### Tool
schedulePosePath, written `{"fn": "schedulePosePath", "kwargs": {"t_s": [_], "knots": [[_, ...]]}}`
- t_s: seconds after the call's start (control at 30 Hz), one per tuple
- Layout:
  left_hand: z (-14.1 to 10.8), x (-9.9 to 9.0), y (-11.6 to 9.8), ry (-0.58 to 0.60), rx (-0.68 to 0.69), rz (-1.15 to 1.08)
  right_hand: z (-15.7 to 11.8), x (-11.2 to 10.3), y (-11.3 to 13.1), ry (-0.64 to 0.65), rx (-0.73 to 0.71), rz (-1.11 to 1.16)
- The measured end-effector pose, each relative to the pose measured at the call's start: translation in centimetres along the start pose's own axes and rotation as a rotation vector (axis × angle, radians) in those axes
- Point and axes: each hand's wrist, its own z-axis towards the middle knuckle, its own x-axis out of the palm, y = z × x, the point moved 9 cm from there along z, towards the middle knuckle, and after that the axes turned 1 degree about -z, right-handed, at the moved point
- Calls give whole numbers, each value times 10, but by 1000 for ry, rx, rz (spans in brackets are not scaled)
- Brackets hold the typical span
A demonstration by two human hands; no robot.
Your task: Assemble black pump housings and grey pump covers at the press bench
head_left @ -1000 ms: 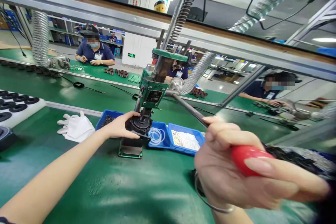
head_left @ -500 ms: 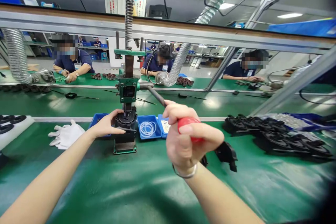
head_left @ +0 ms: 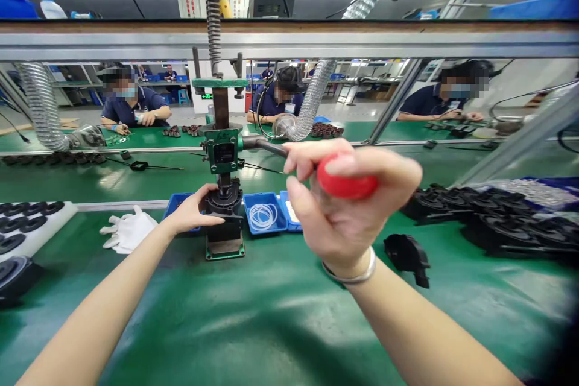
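My right hand is closed around the red ball knob at the end of the press lever. This lever juts out from the green arbor press, which stands on the bench. Under the press ram sits a round black plastic housing. My left hand grips the housing from its left side, thumb along the front and fingers behind. The ram's lower end reaches down to the housing's centre; whether they touch I cannot tell.
Behind the press are blue trays, one with white rings. White gloves lie left, near white foam bearing black parts. A loose black housing lies right, before piled black housings. Several co-workers sit across the bench.
My right hand and the red knob have risen, with the lever nearer level. My left hand stays on the housing. The whole view has tilted slightly.
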Motion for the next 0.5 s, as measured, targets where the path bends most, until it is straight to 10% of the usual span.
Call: {"fn": "schedulePosePath", "kwargs": {"t_s": [0.33,0.5], "knots": [[-17,7,-18,-128,73,52,10,-14,-8,-1,189,-164],[-86,49,-27,-291,203,295,-75,-21,-41,303,629,-217]]}}
